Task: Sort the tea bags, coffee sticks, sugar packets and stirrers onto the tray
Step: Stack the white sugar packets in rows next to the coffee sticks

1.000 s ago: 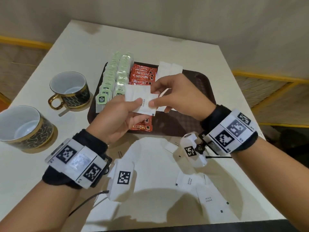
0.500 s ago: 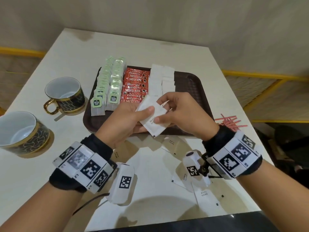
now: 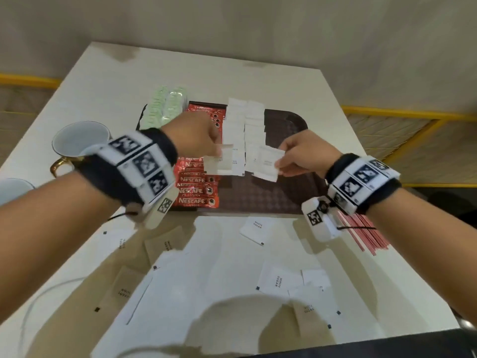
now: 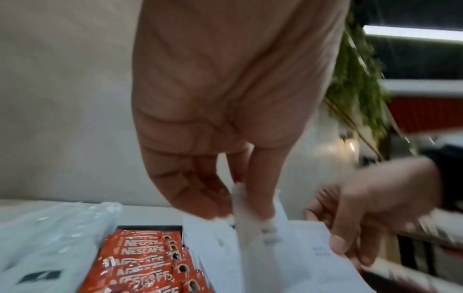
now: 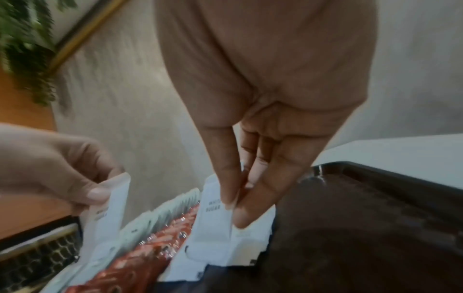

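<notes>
My left hand (image 3: 218, 154) pinches a white sugar packet (image 3: 224, 162) above the brown tray (image 3: 284, 200), over the near end of the sugar rows (image 3: 245, 122). My right hand (image 3: 280, 167) pinches a second sugar packet (image 3: 268, 165) just to the right. In the left wrist view, fingers and thumb (image 4: 260, 216) clamp the packet (image 4: 265, 249). The right wrist view shows the same kind of pinch (image 5: 233, 204) on a packet marked white sugar (image 5: 213, 222). On the tray, red coffee sticks (image 3: 196, 192) lie left of the sugar and green tea bags (image 3: 165, 107) lie furthest left.
Several loose sugar packets (image 3: 278, 280) lie on the white table in front of the tray. Red stirrers (image 3: 361, 233) sit by the tray's right corner, under my right wrist. Two gold-trimmed cups (image 3: 80, 138) stand on the left. The tray's right part (image 3: 291, 120) is bare.
My hands, together at the tray's near edge with packets between them, have parted and moved out over the tray, each now holding one sugar packet.
</notes>
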`<state>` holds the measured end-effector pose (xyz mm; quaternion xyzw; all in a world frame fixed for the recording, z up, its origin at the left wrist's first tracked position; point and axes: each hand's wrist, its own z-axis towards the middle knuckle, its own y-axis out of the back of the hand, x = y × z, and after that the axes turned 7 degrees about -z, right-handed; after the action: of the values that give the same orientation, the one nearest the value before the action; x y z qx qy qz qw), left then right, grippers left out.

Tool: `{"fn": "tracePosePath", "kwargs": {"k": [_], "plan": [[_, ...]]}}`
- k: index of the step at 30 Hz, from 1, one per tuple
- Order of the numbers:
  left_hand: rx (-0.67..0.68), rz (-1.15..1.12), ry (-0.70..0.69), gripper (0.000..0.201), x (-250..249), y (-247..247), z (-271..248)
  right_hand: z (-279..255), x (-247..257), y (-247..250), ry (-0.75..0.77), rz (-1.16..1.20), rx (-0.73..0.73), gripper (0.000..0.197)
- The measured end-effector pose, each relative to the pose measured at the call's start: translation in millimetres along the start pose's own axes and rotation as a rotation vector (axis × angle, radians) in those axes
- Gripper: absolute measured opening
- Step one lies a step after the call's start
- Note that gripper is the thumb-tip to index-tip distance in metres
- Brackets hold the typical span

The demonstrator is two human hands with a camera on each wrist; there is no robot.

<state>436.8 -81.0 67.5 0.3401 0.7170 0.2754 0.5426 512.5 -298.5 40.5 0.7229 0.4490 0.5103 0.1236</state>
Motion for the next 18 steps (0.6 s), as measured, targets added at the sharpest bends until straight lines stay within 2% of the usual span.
{"fn": "tracePosePath", "kwargs": {"k": [1, 3, 7, 11, 18], "plan": [[0.040, 0.084, -0.015, 0.006, -6.4, -4.3, 11.6, 9.3, 1.3, -2.5, -0.022, -0.018, 0.042, 0.014], [0.109, 0.223, -0.023, 0.022, -11.7, -17.4, 34.5, 25.3, 2.1, -6.2, -0.055, -0.053, 0.094, 0.019], [0.163, 0.368, -0.021, 0.025, -13.6, -36.2, 60.8, 43.3, 3.1, -6.2, -0.078, -0.164, 0.100, 0.029], [0.138, 0.369, -0.034, 0.024, -15.8, -43.1, 71.8, 48.5, 8.4, -5.3, -0.056, -0.232, 0.082, 0.030], [0.085, 0.321, -0.023, 0.022, -11.9, -55.0, 80.8, 55.1, 14.6, -9.2, -0.044, -0.302, 0.085, 0.018]]}}
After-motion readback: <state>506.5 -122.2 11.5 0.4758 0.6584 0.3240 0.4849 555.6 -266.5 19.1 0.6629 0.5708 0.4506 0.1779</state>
